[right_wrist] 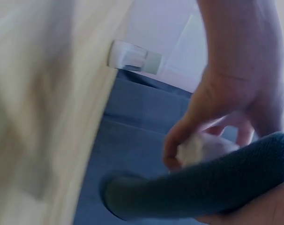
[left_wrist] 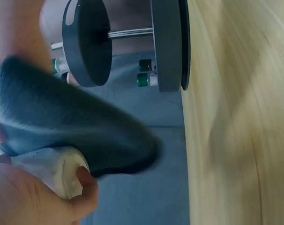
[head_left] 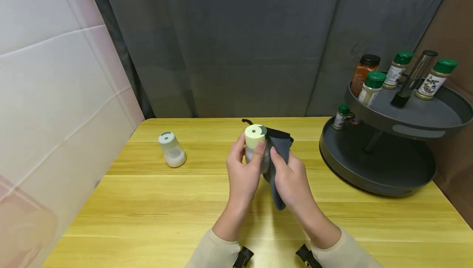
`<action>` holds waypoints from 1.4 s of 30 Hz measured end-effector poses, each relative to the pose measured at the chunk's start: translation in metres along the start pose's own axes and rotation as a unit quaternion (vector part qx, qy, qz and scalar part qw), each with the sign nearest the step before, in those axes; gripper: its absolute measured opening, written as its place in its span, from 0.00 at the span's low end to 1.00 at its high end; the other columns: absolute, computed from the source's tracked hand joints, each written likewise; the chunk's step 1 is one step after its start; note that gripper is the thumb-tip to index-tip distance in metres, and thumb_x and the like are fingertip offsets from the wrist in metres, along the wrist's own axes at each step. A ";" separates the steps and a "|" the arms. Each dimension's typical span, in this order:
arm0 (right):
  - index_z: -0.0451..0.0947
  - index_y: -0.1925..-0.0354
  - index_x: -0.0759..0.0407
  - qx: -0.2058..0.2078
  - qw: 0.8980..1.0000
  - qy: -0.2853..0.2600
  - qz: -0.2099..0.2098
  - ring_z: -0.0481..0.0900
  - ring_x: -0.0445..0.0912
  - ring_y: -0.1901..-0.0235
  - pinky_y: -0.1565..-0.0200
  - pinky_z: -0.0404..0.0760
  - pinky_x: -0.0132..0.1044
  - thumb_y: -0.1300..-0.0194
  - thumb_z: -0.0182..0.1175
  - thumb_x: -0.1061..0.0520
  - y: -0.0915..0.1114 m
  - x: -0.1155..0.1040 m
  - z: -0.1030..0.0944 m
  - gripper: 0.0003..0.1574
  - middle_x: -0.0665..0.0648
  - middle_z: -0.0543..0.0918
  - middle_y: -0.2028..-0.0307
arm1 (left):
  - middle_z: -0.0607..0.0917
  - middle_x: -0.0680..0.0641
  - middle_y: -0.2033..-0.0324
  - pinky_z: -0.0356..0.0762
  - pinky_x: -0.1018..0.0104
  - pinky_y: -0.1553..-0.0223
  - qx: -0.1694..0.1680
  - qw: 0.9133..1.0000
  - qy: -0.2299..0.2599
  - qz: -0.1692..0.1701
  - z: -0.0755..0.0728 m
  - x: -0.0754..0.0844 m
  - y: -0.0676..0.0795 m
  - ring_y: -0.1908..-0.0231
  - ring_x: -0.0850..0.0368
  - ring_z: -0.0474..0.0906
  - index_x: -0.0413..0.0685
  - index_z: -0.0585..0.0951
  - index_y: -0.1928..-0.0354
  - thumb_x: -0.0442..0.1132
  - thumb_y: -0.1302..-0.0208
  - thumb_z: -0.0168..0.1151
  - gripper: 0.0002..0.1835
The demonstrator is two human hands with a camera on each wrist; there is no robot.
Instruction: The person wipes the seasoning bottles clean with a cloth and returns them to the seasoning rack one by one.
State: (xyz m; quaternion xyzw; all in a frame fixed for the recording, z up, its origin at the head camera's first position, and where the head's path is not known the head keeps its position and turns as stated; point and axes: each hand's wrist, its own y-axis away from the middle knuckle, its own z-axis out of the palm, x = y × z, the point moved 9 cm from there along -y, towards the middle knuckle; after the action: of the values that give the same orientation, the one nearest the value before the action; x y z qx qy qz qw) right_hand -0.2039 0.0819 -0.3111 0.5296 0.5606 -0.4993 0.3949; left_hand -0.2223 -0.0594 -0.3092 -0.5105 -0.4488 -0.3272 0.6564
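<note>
My left hand (head_left: 242, 173) grips a small clear shaker bottle (head_left: 255, 137) with a pale yellow cap, held above the wooden table. My right hand (head_left: 292, 177) pinches a dark grey cloth (head_left: 282, 144) and holds it against the bottle's right side. Part of the cloth hangs below the fingers. In the left wrist view, the folded cloth (left_wrist: 71, 117) covers one side of the bottle (left_wrist: 41, 165), and left fingertips curl round its end. The right wrist view has the cloth (right_wrist: 203, 187) in front, partly hiding the bottle (right_wrist: 203, 147).
A second shaker (head_left: 172, 151) with a whitish cap and white contents stands at the table's left. On the right is a dark two-tier turntable (head_left: 373, 184) bearing several spice bottles (head_left: 369, 87) and a tall dark grinder (head_left: 414, 79). A grey curtain (head_left: 236, 46) hangs behind.
</note>
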 end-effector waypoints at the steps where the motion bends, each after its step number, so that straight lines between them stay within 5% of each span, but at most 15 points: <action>1: 0.78 0.35 0.58 0.004 1.000 -0.008 -0.012 0.82 0.51 0.51 0.46 0.79 0.41 0.15 0.48 0.44 0.001 -0.004 -0.002 0.26 0.63 0.85 0.46 | 0.85 0.45 0.41 0.73 0.45 0.35 -0.002 1.000 -0.004 0.001 0.001 0.000 0.001 0.43 0.50 0.79 0.54 0.82 0.31 0.42 0.28 0.71 0.25; 6: 0.79 0.40 0.69 0.066 0.982 0.000 -0.179 0.77 0.49 0.65 0.58 0.78 0.35 0.18 0.54 0.58 0.013 -0.022 -0.004 0.19 0.65 0.84 0.61 | 0.85 0.46 0.41 0.72 0.44 0.35 -0.016 1.000 -0.001 0.000 0.005 0.001 0.003 0.43 0.51 0.79 0.55 0.82 0.30 0.43 0.28 0.70 0.25; 8: 0.79 0.40 0.73 0.075 0.973 0.024 -0.215 0.77 0.47 0.65 0.57 0.79 0.34 0.20 0.55 0.62 0.016 -0.019 0.000 0.19 0.64 0.84 0.64 | 0.85 0.47 0.39 0.71 0.44 0.33 -0.014 1.000 0.006 -0.005 0.004 0.000 0.002 0.43 0.50 0.79 0.55 0.81 0.30 0.42 0.28 0.70 0.25; 15: 0.79 0.37 0.62 0.018 0.998 0.009 -0.067 0.80 0.48 0.60 0.56 0.79 0.35 0.15 0.50 0.48 0.002 0.001 0.004 0.24 0.64 0.87 0.54 | 0.85 0.46 0.39 0.72 0.44 0.34 0.001 1.000 -0.004 0.000 -0.003 -0.001 0.001 0.42 0.50 0.79 0.54 0.81 0.30 0.42 0.28 0.71 0.26; 21: 0.78 0.37 0.67 0.029 0.989 -0.032 -0.142 0.75 0.53 0.67 0.62 0.77 0.35 0.16 0.51 0.55 0.008 -0.024 -0.005 0.21 0.66 0.80 0.65 | 0.85 0.47 0.39 0.78 0.51 0.42 -0.024 1.000 -0.009 -0.001 0.002 -0.004 0.006 0.44 0.51 0.79 0.55 0.81 0.30 0.44 0.26 0.69 0.24; 26: 0.80 0.42 0.66 0.006 0.995 -0.046 -0.084 0.70 0.48 0.74 0.67 0.72 0.36 0.16 0.50 0.54 0.009 -0.011 -0.006 0.19 0.59 0.72 0.71 | 0.84 0.45 0.41 0.80 0.55 0.44 -0.033 0.999 0.017 -0.023 0.004 -0.009 0.004 0.47 0.52 0.80 0.51 0.78 0.31 0.47 0.21 0.61 0.21; 31: 0.77 0.41 0.64 -0.018 0.992 -0.127 -0.015 0.73 0.47 0.69 0.64 0.75 0.37 0.14 0.46 0.48 0.010 -0.010 -0.011 0.24 0.57 0.73 0.66 | 0.83 0.41 0.42 0.79 0.57 0.45 -0.053 0.998 0.012 -0.032 0.009 -0.009 0.000 0.50 0.54 0.81 0.45 0.69 0.34 0.49 0.23 0.63 0.26; 35: 0.75 0.39 0.63 -0.012 0.989 -0.141 -0.033 0.76 0.48 0.63 0.61 0.77 0.35 0.14 0.44 0.46 0.009 -0.022 -0.016 0.25 0.59 0.74 0.60 | 0.84 0.41 0.43 0.82 0.54 0.51 -0.086 0.996 -0.010 -0.024 0.013 -0.006 0.001 0.51 0.51 0.82 0.46 0.67 0.39 0.51 0.25 0.66 0.25; 39: 0.72 0.31 0.63 0.001 0.991 -0.114 -0.070 0.76 0.48 0.51 0.50 0.77 0.31 0.14 0.45 0.49 0.007 -0.025 -0.016 0.26 0.60 0.78 0.48 | 0.83 0.46 0.45 0.82 0.52 0.50 -0.090 0.995 -0.039 0.006 0.011 0.001 0.002 0.47 0.51 0.79 0.50 0.78 0.40 0.49 0.27 0.68 0.20; 42: 0.72 0.31 0.64 0.001 0.993 -0.092 -0.074 0.76 0.48 0.55 0.52 0.76 0.32 0.14 0.46 0.51 0.008 -0.016 -0.010 0.26 0.62 0.78 0.52 | 0.83 0.48 0.45 0.81 0.51 0.46 -0.083 0.995 -0.043 0.034 0.009 0.007 0.002 0.44 0.52 0.77 0.52 0.83 0.39 0.47 0.26 0.68 0.18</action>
State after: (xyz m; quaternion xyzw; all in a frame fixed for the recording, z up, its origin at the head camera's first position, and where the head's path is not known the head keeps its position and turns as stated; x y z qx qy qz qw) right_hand -0.1930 0.0882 -0.2945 0.4388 0.5587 -0.5744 0.4067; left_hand -0.2201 -0.0498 -0.3023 -0.5915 -0.4307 -0.3186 0.6026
